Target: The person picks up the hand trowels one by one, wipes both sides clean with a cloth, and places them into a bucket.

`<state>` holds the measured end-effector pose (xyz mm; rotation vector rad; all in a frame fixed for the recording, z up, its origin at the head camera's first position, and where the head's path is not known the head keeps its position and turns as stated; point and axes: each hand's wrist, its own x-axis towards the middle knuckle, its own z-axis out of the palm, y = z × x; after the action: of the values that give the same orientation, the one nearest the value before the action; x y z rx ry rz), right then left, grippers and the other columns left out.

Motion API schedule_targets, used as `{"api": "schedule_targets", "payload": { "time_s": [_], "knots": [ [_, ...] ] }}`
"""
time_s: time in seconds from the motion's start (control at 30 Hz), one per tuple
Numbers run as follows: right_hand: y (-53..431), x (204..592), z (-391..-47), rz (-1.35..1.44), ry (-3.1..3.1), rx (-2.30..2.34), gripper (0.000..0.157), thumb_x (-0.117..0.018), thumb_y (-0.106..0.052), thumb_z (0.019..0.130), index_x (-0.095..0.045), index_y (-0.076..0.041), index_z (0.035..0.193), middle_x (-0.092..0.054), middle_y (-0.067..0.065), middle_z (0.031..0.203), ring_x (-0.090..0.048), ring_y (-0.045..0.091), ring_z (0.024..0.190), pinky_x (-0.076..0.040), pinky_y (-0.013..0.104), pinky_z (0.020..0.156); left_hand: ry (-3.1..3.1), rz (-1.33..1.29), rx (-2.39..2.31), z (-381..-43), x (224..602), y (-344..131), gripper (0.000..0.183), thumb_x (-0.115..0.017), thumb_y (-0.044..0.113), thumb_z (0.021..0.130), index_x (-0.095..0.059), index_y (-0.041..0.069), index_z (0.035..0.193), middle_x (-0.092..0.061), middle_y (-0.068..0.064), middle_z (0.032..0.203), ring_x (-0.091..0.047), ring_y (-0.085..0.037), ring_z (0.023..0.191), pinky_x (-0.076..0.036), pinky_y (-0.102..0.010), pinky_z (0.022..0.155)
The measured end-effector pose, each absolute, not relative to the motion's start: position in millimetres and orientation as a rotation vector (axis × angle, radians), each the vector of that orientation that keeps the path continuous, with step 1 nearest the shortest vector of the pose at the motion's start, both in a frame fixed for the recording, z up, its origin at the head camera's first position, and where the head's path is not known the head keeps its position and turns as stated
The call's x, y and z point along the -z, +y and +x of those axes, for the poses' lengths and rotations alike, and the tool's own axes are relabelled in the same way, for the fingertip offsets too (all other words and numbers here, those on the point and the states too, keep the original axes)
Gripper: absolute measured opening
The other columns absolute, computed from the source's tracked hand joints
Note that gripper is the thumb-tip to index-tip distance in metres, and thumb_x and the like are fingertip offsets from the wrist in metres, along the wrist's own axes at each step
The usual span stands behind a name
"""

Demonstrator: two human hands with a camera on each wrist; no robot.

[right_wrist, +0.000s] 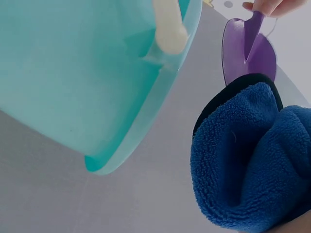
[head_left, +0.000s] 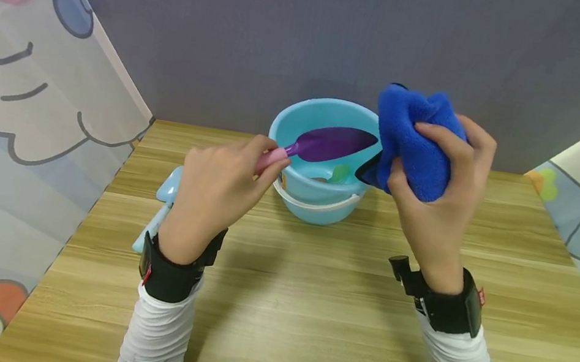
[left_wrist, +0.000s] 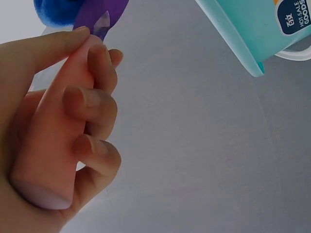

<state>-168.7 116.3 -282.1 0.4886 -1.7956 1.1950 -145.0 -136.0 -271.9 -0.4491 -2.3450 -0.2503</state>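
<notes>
Left hand (head_left: 217, 183) clasps trowel (head_left: 333, 144); beyond its fingertips, right hand (head_left: 445, 203) clutches cloth (head_left: 414, 146) — seemingly wiping, contact unclear — next wants steady strokes.

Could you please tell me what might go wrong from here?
The purple shovel is held aloft by its handle alone, so it might drop if the left hand loosens. The blue cloth is bunched in the right hand, and a fold could slip free. Lowering the left hand might knock the light blue tool on the table.

there's room to pass between the sleeves (head_left: 158, 326); ahead, purple scoop (head_left: 335, 145) and bucket (head_left: 316, 193) block.
</notes>
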Motion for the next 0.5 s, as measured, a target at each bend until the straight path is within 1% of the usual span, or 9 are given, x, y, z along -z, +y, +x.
{"api": "schedule_targets", "payload": {
  "time_s": [0.1,0.17,0.23,0.37,0.5],
  "knots": [
    [109.9,281.7,-164.9,0.512,-1.791,-1.188,0.034,-0.072,-0.009,0.074,-0.066,0.001,0.107,-0.053,0.011,0.127,-0.048,0.020,0.119,-0.042,0.036,0.098,-2.362,-0.455,0.248,-145.3,272.6,-135.8,0.036,-0.062,0.042,0.090,-0.074,0.009,0.093,-0.060,-0.003,0.049,-0.043,-0.020,0.037,-0.033,-0.036,0.032],
    [104.4,282.5,-163.4,0.536,-1.781,-1.187,0.034,-0.073,-0.009,0.073,-0.066,0.000,0.105,-0.053,0.022,0.126,-0.049,0.022,0.119,-0.043,0.041,0.098,-2.364,-0.462,0.252,-145.9,273.4,-135.6,0.035,-0.061,0.041,0.091,-0.074,0.008,0.091,-0.057,-0.003,0.047,-0.043,-0.020,0.037,-0.033,-0.036,0.032],
    [99.0,284.2,-162.2,0.577,-1.775,-1.190,0.034,-0.073,-0.008,0.072,-0.066,0.000,0.104,-0.052,0.029,0.125,-0.049,0.025,0.120,-0.043,0.047,0.099,-2.372,-0.466,0.254,-146.1,273.7,-135.2,0.034,-0.060,0.040,0.091,-0.072,0.009,0.088,-0.053,-0.003,0.045,-0.042,-0.021,0.037,-0.033,-0.037,0.032],
    [90.4,289.2,-160.6,0.664,-1.800,-1.145,0.034,-0.073,-0.010,0.072,-0.065,-0.004,0.105,-0.050,0.034,0.126,-0.049,0.031,0.123,-0.043,0.056,0.099,-2.428,-0.467,0.274,-146.1,273.2,-134.4,0.034,-0.058,0.041,0.092,-0.071,0.010,0.086,-0.048,-0.001,0.045,-0.043,-0.022,0.038,-0.031,-0.037,0.033],
    [83.8,293.8,-160.0,0.737,-1.825,-1.072,0.039,-0.074,-0.009,0.072,-0.063,-0.008,0.110,-0.051,0.033,0.126,-0.048,0.033,0.124,-0.045,0.061,0.099,-2.508,-0.488,0.324,-146.1,272.3,-133.6,0.034,-0.057,0.043,0.093,-0.073,0.013,0.090,-0.048,0.001,0.048,-0.045,-0.020,0.041,-0.029,-0.033,0.034]
  ]
}}
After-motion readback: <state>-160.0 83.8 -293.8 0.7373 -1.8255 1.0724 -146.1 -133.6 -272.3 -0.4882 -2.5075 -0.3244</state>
